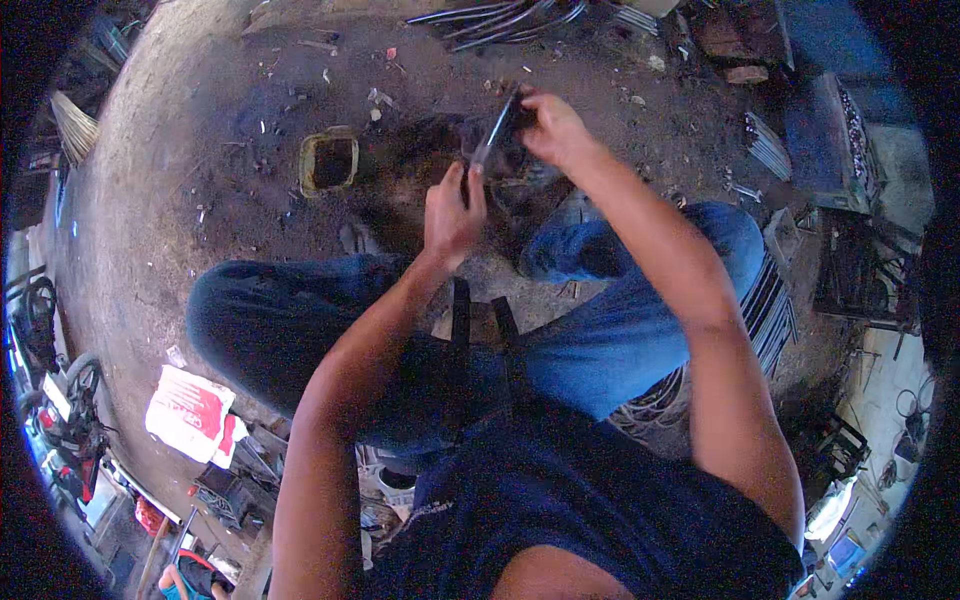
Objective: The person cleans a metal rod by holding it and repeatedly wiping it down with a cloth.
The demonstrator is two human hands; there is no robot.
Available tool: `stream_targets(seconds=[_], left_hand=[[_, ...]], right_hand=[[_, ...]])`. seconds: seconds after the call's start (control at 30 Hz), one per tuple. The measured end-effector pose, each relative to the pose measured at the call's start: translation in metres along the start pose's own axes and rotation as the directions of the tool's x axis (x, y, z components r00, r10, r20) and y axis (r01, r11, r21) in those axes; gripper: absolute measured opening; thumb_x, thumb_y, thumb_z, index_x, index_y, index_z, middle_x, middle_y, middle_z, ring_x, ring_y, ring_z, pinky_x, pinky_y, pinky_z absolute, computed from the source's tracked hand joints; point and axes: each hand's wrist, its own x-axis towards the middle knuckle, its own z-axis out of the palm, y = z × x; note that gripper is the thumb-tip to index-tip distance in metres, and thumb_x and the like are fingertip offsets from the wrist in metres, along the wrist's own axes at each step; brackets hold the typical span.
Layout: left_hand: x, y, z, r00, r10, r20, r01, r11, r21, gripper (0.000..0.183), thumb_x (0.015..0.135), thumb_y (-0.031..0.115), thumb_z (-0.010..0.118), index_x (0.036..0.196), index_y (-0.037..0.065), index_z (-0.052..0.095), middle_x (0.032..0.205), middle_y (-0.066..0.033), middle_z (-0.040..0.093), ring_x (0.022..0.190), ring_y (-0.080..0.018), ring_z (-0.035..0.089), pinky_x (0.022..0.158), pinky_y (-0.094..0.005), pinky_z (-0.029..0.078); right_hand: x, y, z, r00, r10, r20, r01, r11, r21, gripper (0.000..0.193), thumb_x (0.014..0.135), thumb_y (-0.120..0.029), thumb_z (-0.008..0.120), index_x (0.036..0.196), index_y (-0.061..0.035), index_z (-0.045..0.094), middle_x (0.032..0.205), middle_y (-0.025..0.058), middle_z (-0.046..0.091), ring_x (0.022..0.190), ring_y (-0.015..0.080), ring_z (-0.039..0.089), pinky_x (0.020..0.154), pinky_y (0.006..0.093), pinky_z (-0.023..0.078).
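Note:
A short, shiny metal rod or tube (495,132) slants between my two hands, above the dirt floor in front of my bent legs. My left hand (456,215) pinches its lower, nearer end with the thumb and fingers. Closed around the upper, farther end is my right hand (556,128). Motion blurs the lower end of the rod, so its tip cannot be made out. Dark, indistinct objects lie on the ground just beneath my hands, next to my foot.
Left of my hands stands a square, yellowish-rimmed container (309,170). Long metal rods (500,22) lie at the far side, and a shorter bundle (768,148) lies at right. Thin strips (772,325) sit by my right knee. A red-and-white sack (190,415) is at left; another person (178,580) appears lower left.

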Motion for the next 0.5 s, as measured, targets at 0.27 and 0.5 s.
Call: stream_targets(seconds=[0.27,0.5], left_hand=[[-0.003,0.004,0.011,0.992,0.113,-0.064,-0.114,0.993,-0.004,0.032,0.093,0.026,0.047,0.082,-0.004,0.052,0.062,-0.0269,0.052,0.06,-0.0453,0.053,0.052,-0.0498,0.037],[-0.001,-0.003,-0.008,0.997,0.044,-0.067,-0.047,0.998,-0.034,0.034,0.093,0.027,0.048,0.088,-0.007,0.055,0.065,-0.0283,0.054,0.062,-0.046,0.055,0.054,-0.05,0.039]], right_hand=[[-0.007,-0.005,-0.013,0.987,-0.132,0.094,0.101,0.954,0.283,0.033,0.079,0.0,0.043,0.11,0.0028,0.054,0.104,0.0173,0.06,0.097,0.0299,0.059,0.09,0.0434,0.048],[-0.009,-0.004,0.017,0.963,-0.235,0.134,0.215,0.965,0.148,0.033,0.08,0.0,0.042,0.111,-0.0011,0.055,0.107,0.0151,0.06,0.1,0.0281,0.058,0.09,0.0404,0.047]])
